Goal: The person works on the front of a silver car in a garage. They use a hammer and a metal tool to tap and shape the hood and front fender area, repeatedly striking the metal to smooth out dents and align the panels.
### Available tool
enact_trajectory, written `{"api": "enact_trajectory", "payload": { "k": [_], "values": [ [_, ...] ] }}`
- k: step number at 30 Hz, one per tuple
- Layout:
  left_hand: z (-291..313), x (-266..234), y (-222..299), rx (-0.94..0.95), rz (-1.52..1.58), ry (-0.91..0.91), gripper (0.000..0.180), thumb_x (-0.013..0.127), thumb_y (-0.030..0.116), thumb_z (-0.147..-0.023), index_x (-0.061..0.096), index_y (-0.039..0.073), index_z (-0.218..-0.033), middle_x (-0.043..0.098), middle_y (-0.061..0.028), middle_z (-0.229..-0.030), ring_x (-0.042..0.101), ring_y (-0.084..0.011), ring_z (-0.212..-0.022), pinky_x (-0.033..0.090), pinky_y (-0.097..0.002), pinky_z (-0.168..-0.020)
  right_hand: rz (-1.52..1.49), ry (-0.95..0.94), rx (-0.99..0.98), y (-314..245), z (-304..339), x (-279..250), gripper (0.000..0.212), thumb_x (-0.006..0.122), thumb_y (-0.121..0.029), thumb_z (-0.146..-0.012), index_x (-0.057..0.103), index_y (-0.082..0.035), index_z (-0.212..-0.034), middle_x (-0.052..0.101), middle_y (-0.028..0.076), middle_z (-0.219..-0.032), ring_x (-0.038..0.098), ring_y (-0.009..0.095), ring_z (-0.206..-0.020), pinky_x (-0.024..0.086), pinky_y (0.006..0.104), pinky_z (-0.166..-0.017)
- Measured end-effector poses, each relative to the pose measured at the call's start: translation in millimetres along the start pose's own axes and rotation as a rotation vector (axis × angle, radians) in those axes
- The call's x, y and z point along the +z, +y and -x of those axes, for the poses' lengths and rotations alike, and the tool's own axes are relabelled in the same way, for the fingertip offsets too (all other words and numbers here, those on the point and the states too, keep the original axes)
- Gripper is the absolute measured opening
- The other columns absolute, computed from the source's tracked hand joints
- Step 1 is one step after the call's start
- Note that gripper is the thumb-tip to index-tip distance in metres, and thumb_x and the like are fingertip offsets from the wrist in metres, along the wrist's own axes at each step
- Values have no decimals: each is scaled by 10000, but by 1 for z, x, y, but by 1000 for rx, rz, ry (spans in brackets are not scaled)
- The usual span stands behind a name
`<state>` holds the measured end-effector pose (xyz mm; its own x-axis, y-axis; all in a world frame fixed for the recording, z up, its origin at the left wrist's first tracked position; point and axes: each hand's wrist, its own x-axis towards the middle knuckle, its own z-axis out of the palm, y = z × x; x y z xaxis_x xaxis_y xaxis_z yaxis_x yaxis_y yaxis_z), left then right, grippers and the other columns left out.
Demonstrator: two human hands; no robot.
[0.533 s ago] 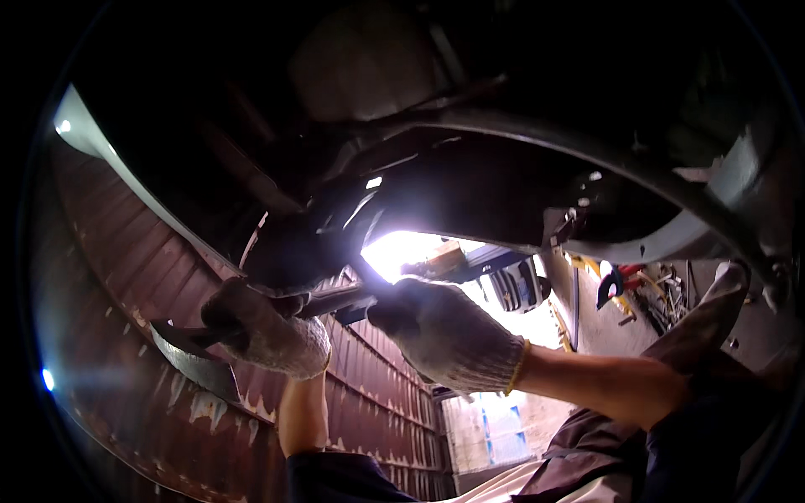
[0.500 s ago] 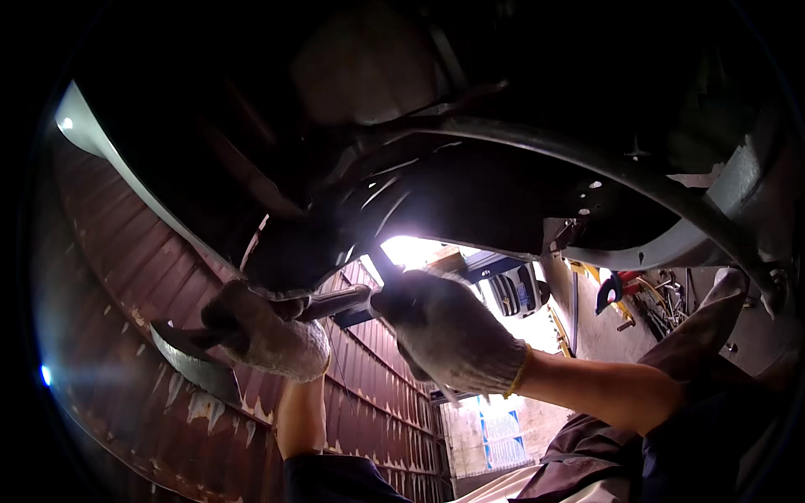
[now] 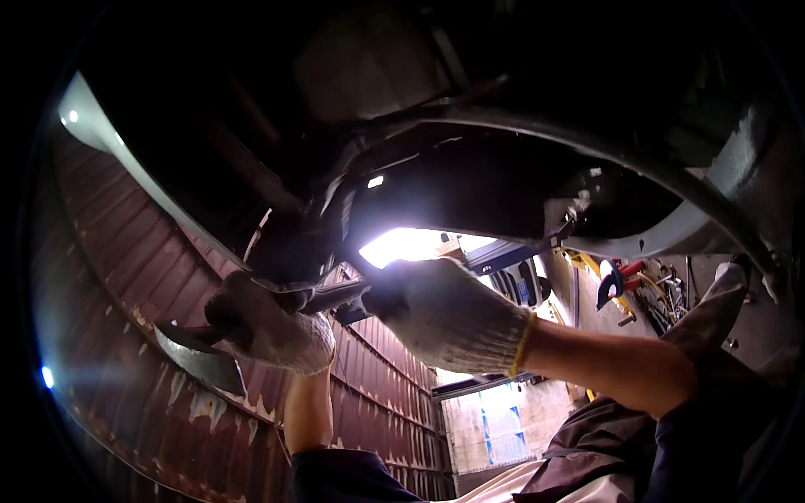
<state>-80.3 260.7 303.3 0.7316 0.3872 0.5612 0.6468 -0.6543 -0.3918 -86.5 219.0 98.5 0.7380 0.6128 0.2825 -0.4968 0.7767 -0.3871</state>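
Observation:
Both my hands wear off-white knit gloves and are raised under the dark underside of a vehicle. My left hand [image 3: 272,331] is closed around the left end of a silvery cylindrical tool [image 3: 337,294], whose exact kind I cannot make out. On its other end, my right hand [image 3: 457,314] is closed, fingers wrapped and mostly in shadow. A curved metal strip [image 3: 201,359] shows just left of and below my left hand; whether they touch is unclear. Above the hands, a dark panel edge [image 3: 310,264] hides in deep shadow.
A long curved bar [image 3: 570,138] arches overhead to the right. The pale body edge [image 3: 142,176] runs down the left, beside a rusty ribbed metal wall [image 3: 377,369]. Tools [image 3: 662,293], one with a red handle [image 3: 625,277], lie at the right.
My right hand has shifted slightly up and left with its end of the tool, its wrist turned a little. My left hand stays nearly in place. The view has shifted slightly.

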Motion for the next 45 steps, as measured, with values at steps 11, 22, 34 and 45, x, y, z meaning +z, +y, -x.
{"api": "enact_trajectory", "payload": {
  "k": [11, 22, 34, 45],
  "values": [
    [4, 16, 16, 124, -125, 78, 201, 633, 199, -985, 584, 7, -954, 579, -46, -871, 531, -94, -656, 440, -239, -503, -36, -128, 238, 6, 1, 7, 104, 592, -129, -963, 629, -32, -976, 633, 34, -777, 646, 146, -690, 578, 308, -662],
    [3, 12, 14, 147, 6, -73, 250, 711, 227, -950, 552, 35, -946, 572, -24, -785, 556, -90, -639, 441, -226, -479, -872, -262, 642, -45, 5, -8, 428, 654, -385, -981, 557, 28, -917, 662, 92, -669, 676, 163, -565, 585, 287, -540],
    [21, 23, 44, 1, 110, -67, 287, 735, 197, -939, 670, -25, -1109, 670, -86, -1060, 637, -155, -910, 549, -301, -783, -980, -128, 628, -24, 13, -38, 317, 594, -276, -1005, 610, -34, -801, 671, 91, -645, 685, 161, -548, 550, 271, -487],
    [28, 26, 64, -226, 429, -154, 305, 790, 165, -885, 660, -11, -1097, 671, -38, -934, 587, -89, -733, 457, -235, -555, -825, 40, 840, -60, 20, -27, 307, 595, -282, -992, 586, -8, -854, 642, 89, -604, 644, 162, -469, 556, 296, -429]
  ]
}}
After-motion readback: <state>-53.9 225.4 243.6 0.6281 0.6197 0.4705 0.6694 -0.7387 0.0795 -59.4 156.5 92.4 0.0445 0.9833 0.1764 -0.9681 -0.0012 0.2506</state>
